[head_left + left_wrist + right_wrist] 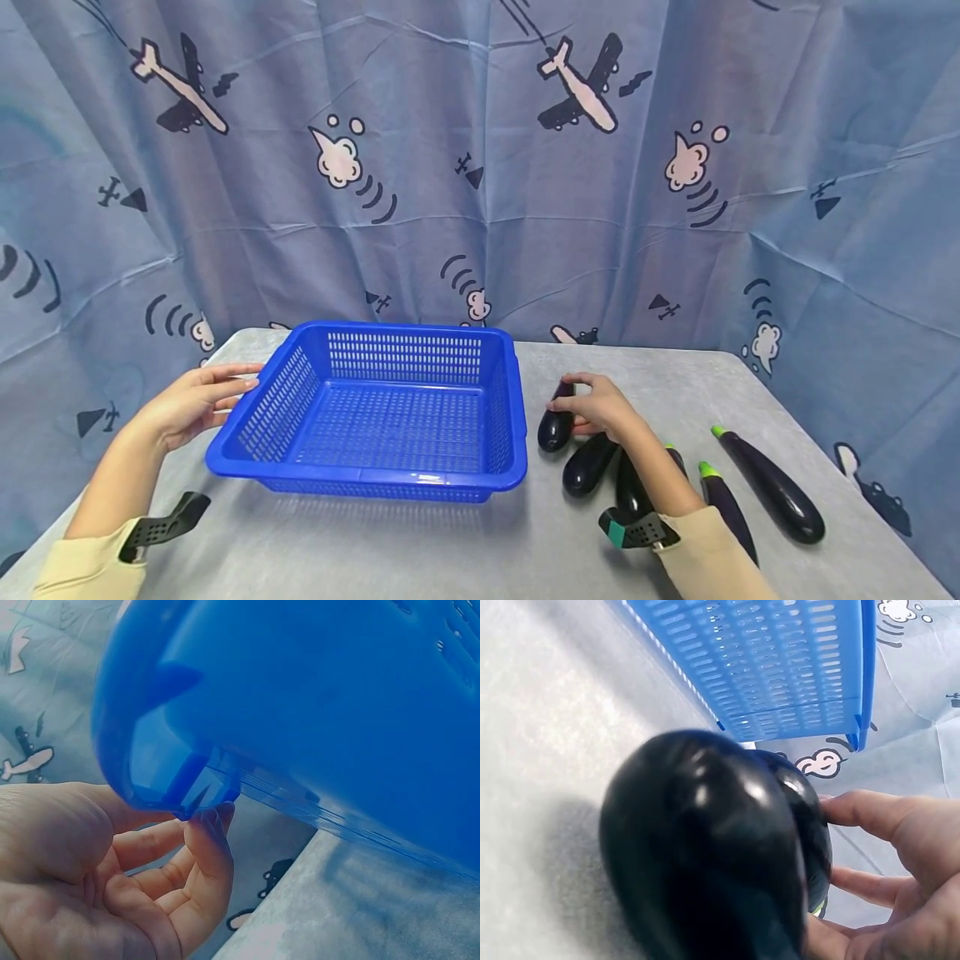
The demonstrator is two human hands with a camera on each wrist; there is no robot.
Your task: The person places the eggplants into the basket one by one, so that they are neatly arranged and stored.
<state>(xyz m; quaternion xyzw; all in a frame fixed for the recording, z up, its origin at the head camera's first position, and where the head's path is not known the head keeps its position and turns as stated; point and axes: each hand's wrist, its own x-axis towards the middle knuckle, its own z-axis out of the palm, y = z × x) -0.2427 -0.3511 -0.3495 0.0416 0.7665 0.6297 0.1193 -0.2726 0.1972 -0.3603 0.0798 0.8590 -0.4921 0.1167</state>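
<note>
My left hand (191, 404) is at the left side of a blue plastic basket (367, 477), fingertips and thumb pinching its rim; the left wrist view shows the fingertips at the rim's lower edge (161, 780). To the right of the basket, my right hand (600, 406) grips a dark, glossy eggplant (553, 432) between thumb and fingers, around its upper part. In the right wrist view another eggplant (697, 847) looms in front and partly covers the held eggplant (817, 832).
More eggplants lie on the grey table (420, 550) under and beside my right forearm, including a near eggplant (587, 468), one with a green tip (727, 508) and a long outer eggplant (780, 492). A blue curtain with printed planes (420, 167) hangs behind the table.
</note>
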